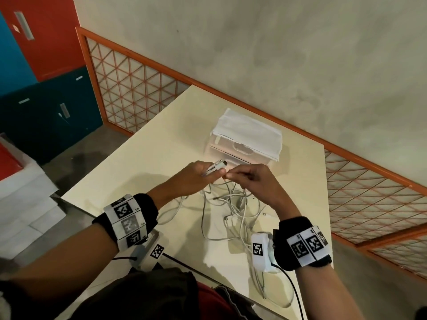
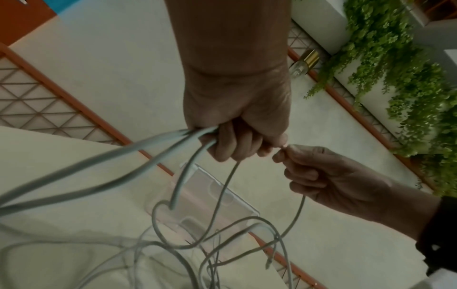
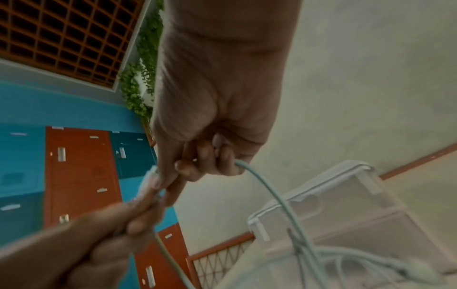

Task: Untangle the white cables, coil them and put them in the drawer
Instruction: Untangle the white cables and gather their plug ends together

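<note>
Several white cables [image 1: 231, 211] lie in a tangle on the cream table [image 1: 138, 167], with strands rising to both hands. My left hand [image 1: 208, 173] grips a bunch of cable ends, and a plug [image 1: 219, 165] sticks out past its fingers. In the left wrist view the left hand [image 2: 237, 144] is a fist around the white cables [image 2: 148, 148]. My right hand [image 1: 233, 175] meets it fingertip to fingertip and pinches one strand; the right wrist view shows the right hand [image 3: 197, 166] curled round a cable [image 3: 267, 189]. Just behind the hands stands the small translucent drawer unit [image 1: 254, 155].
A folded white cloth [image 1: 249, 130] covers the drawer unit's top. An orange lattice railing [image 1: 143, 88] runs along the table's far edges. Blue and red lockers [image 1: 46, 112] and stacked white boxes [image 1: 27, 204] stand to the left. Black wrist-camera leads [image 1: 293, 289] hang near the table's front edge.
</note>
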